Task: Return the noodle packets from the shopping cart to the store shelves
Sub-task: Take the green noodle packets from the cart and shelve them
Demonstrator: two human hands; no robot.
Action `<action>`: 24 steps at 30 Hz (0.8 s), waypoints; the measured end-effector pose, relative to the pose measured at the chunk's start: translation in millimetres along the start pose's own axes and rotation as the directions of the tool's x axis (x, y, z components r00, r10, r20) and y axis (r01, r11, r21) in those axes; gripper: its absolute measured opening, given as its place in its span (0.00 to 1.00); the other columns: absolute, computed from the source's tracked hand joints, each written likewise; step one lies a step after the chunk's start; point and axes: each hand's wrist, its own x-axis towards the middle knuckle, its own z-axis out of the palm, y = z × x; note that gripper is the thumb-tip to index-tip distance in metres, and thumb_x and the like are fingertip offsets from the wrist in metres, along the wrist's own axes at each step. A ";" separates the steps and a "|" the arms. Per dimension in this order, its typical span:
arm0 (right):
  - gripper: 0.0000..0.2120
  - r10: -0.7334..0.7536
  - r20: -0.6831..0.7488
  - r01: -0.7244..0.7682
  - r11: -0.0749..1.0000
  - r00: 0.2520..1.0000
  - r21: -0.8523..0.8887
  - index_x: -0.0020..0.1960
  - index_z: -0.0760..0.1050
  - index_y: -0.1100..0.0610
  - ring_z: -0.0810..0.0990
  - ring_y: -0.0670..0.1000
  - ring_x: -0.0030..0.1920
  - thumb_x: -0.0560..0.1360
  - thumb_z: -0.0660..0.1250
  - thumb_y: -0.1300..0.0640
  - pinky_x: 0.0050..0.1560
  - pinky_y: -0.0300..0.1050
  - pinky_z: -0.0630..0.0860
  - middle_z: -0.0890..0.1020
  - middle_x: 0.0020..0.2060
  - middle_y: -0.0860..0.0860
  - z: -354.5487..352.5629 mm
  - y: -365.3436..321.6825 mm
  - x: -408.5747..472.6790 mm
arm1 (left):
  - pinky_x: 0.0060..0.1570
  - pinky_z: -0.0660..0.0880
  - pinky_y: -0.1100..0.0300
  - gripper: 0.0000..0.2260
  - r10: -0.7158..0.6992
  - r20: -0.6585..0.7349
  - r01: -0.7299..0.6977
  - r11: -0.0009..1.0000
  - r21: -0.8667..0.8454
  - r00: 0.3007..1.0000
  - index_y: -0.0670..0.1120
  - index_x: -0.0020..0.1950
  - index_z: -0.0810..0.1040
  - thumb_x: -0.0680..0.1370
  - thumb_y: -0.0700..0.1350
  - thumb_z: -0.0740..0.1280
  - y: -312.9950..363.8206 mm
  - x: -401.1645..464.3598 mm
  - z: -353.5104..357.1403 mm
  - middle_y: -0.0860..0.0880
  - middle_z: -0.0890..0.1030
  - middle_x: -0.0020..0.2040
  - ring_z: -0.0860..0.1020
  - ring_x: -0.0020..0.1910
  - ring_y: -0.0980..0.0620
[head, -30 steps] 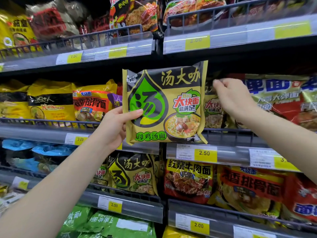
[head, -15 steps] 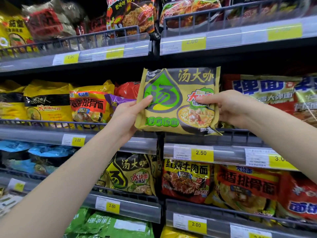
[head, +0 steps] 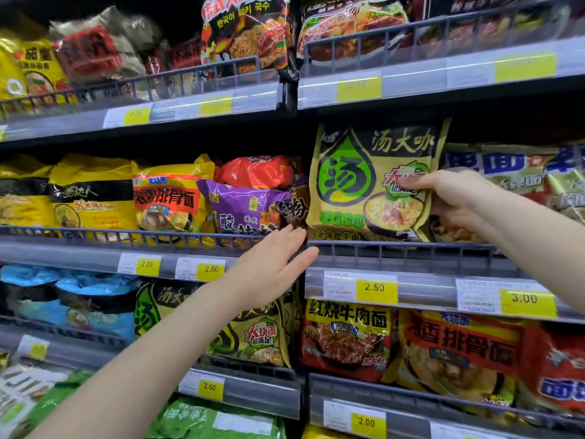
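A yellow-green noodle packet (head: pixel 357 185) with a green drop logo stands upright on the middle shelf (head: pixel 411 251), behind its wire rail, right of the shelf divider. My right hand (head: pixel 449 198) grips the packet's right edge, thumb on the front. My left hand (head: pixel 272 267) is off the packet, fingers straight, in front of the shelf rail just below and left of it. The shopping cart is out of view.
Purple (head: pixel 243 207), red and yellow noodle packets fill the middle shelf to the left. More packets crowd the shelves above and below, including a matching yellow-green packet (head: pixel 253 337) on the lower shelf. Price tags (head: pixel 376 288) line the shelf edges.
The packet went from held in front of the shelf by both hands to standing on the middle shelf. My left hand let go and dropped below it; my right hand still holds it.
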 end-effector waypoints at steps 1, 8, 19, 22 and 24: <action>0.14 0.005 -0.010 -0.005 1.000 1.000 -0.020 0.49 0.77 0.62 0.85 0.54 0.38 0.66 0.75 0.64 0.38 0.47 0.81 0.85 0.41 0.57 1.8 2.8 1.7 | 0.66 0.43 0.72 0.25 -0.007 0.007 0.006 1.000 0.011 1.000 0.45 0.77 0.54 0.82 0.54 0.49 -2.3 -0.4 0.4 0.50 0.55 0.77 0.50 0.76 0.57; 0.19 0.052 -0.036 -0.056 0.992 0.998 -0.109 0.53 0.75 0.63 0.83 0.56 0.45 0.65 0.76 0.63 0.38 0.46 0.78 0.83 0.47 0.58 19.6 19.5 1.9 | 0.66 0.45 0.69 0.26 -0.034 0.041 0.034 0.999 -0.018 0.999 0.47 0.77 0.55 0.81 0.56 0.49 -5.2 2.1 -4.8 0.51 0.55 0.77 0.50 0.76 0.58; 0.26 -0.106 -0.084 0.038 0.810 0.991 -0.585 0.53 0.70 0.63 0.74 0.56 0.46 0.67 0.76 0.49 0.45 0.47 0.73 0.76 0.45 0.57 24.1 14.2 -8.1 | 0.67 0.56 0.63 0.24 -0.029 0.033 0.030 0.999 -0.025 0.999 0.46 0.72 0.67 0.81 0.56 0.49 3.8 -1.8 -15.2 0.50 0.66 0.73 0.57 0.74 0.56; 0.26 -0.259 -0.060 0.115 0.607 0.964 -0.786 0.44 0.67 0.62 0.69 0.50 0.33 0.66 0.75 0.43 0.28 0.42 0.64 0.69 0.33 0.53 25.4 9.4 -12.6 | 0.68 0.56 0.63 0.25 -0.029 0.035 0.029 1.000 -0.007 0.999 0.46 0.72 0.66 0.80 0.57 0.50 3.6 -1.3 -14.6 0.50 0.66 0.73 0.58 0.74 0.56; 0.27 -0.362 -0.044 0.144 0.474 0.931 -0.869 0.36 0.65 0.61 0.68 0.50 0.30 0.66 0.75 0.42 0.27 0.41 0.61 0.69 0.31 0.53 25.4 9.3 -18.5 | 0.68 0.56 0.62 0.25 -0.028 0.032 0.028 1.000 0.004 0.999 0.47 0.73 0.65 0.80 0.57 0.50 2.3 0.1 -14.0 0.50 0.66 0.73 0.58 0.74 0.56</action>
